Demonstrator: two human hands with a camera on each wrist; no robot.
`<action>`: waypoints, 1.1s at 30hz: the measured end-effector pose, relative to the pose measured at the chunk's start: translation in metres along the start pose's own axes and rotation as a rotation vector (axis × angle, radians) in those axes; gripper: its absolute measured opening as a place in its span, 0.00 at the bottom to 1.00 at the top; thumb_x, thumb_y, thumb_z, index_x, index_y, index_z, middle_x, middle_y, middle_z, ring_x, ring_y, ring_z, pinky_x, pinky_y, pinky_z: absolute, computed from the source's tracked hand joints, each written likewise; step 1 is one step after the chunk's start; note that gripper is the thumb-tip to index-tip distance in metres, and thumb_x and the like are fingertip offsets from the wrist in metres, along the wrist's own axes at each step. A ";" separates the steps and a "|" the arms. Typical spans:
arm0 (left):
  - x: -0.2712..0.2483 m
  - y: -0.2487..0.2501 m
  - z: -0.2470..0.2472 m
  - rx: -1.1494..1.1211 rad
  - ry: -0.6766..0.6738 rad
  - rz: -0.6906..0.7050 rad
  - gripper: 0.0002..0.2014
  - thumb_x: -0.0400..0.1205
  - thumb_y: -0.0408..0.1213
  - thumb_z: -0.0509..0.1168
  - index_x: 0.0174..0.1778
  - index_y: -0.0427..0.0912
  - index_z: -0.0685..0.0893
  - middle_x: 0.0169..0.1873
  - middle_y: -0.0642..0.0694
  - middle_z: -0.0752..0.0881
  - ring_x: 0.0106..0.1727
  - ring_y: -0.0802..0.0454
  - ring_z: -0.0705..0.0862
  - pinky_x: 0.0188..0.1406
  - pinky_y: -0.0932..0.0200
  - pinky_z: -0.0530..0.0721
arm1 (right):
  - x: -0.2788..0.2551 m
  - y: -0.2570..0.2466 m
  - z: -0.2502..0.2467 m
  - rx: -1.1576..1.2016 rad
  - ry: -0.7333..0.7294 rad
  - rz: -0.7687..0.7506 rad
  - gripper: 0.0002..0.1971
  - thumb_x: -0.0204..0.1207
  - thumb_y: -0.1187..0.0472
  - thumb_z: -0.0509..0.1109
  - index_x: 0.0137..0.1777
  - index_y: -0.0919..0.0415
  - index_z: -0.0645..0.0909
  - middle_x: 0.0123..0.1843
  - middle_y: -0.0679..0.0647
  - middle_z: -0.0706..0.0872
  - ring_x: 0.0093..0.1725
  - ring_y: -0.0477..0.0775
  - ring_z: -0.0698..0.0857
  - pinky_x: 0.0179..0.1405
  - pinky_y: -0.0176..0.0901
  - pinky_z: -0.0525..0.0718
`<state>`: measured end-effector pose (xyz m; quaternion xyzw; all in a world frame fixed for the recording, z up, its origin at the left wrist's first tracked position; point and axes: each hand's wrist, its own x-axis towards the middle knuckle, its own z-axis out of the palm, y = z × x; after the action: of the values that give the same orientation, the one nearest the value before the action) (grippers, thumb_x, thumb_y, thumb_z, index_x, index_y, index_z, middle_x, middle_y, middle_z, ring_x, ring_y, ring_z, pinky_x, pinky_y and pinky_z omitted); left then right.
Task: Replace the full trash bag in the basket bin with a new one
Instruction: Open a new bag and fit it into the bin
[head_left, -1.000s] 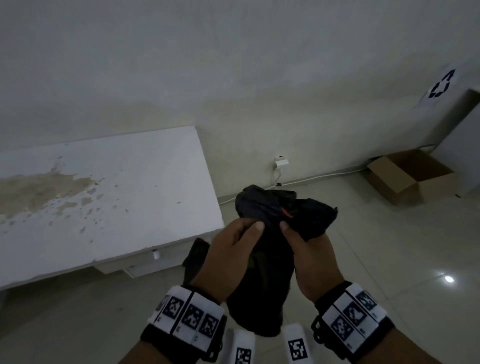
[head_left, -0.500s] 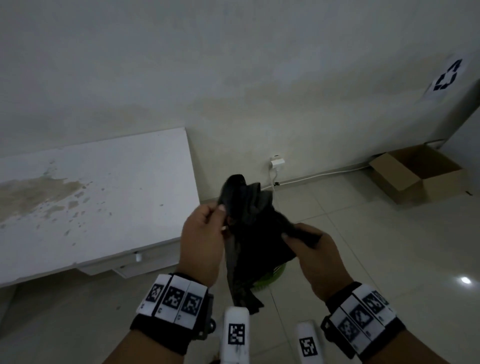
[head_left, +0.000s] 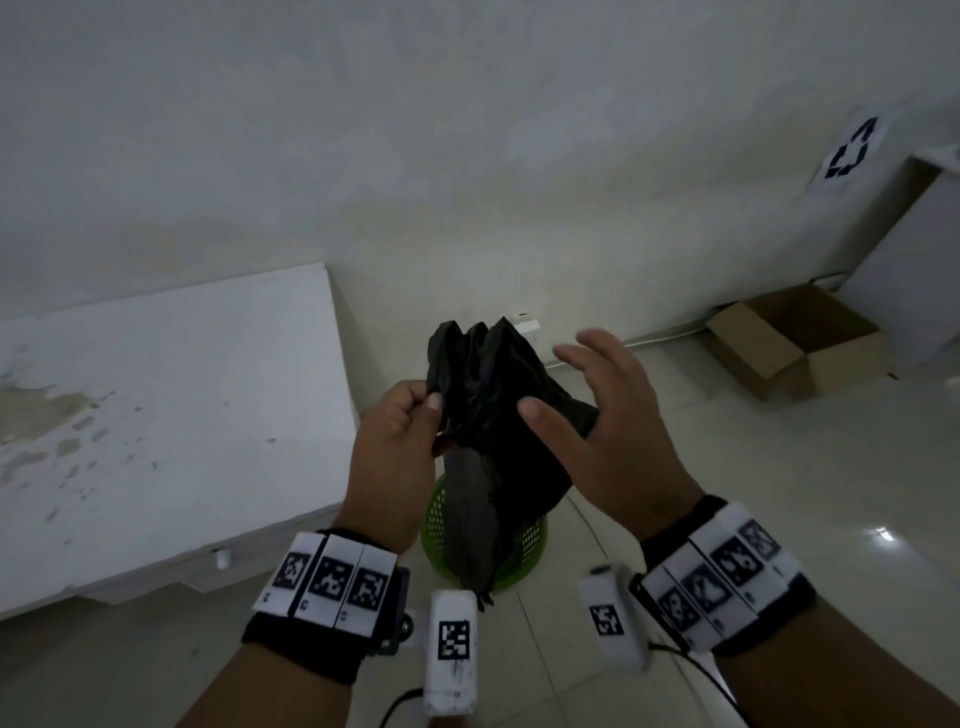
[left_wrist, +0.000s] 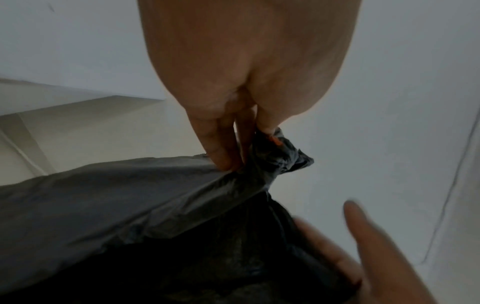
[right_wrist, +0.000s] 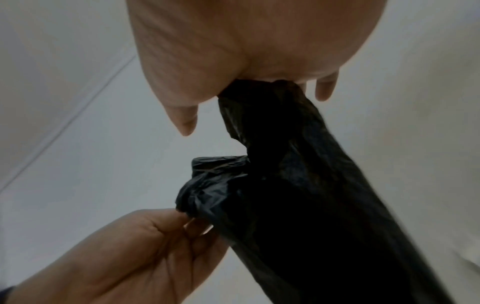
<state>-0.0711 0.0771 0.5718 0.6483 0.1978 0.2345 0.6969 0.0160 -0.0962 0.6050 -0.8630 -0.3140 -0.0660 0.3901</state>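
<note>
The person stands over a green basket bin (head_left: 530, 545) on the tiled floor (head_left: 779, 519), holding a black trash bag (head_left: 498, 441) up in the air above it. The bag hangs down with its lower end in front of the bin's rim — whether it touches the bin cannot be told.

Left hand (head_left: 400, 447): fingers and thumb pinched together on the bunched top edge of the bag; the left wrist view shows the fingers (left_wrist: 221, 148) clamped on gathered plastic with a small orange spot in the folds.

Right hand (head_left: 608, 431): fingers spread apart and straight, palm turned toward the bag, just beside it — holding nothing.

Around them: a white table (head_left: 156, 415) with stained patches to the left, a pale wall (head_left: 467, 156) behind, an open cardboard box (head_left: 795, 343) on the floor against it to the right.
</note>
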 end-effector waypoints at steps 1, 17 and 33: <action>0.006 0.000 0.000 -0.001 -0.009 0.007 0.11 0.91 0.32 0.57 0.54 0.36 0.86 0.49 0.39 0.91 0.51 0.48 0.90 0.49 0.59 0.90 | 0.012 -0.007 -0.001 -0.018 -0.023 -0.066 0.41 0.70 0.27 0.61 0.74 0.58 0.74 0.78 0.51 0.71 0.77 0.47 0.69 0.75 0.42 0.67; 0.098 -0.003 0.001 0.077 -0.138 -0.014 0.09 0.89 0.33 0.62 0.52 0.38 0.88 0.48 0.37 0.91 0.54 0.36 0.89 0.59 0.41 0.88 | 0.120 0.014 0.045 -0.050 -0.156 0.069 0.04 0.77 0.56 0.72 0.50 0.52 0.87 0.39 0.42 0.87 0.39 0.38 0.83 0.36 0.26 0.73; 0.073 -0.092 0.030 -0.359 0.453 -0.412 0.09 0.90 0.30 0.57 0.51 0.33 0.82 0.44 0.38 0.88 0.44 0.48 0.89 0.47 0.55 0.89 | 0.100 0.164 0.076 -0.108 -0.301 0.233 0.04 0.76 0.58 0.73 0.50 0.52 0.86 0.47 0.48 0.89 0.48 0.49 0.86 0.45 0.34 0.79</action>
<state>0.0124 0.0910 0.4850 0.3933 0.4295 0.2577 0.7710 0.1829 -0.0748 0.4851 -0.9132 -0.2630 0.0929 0.2970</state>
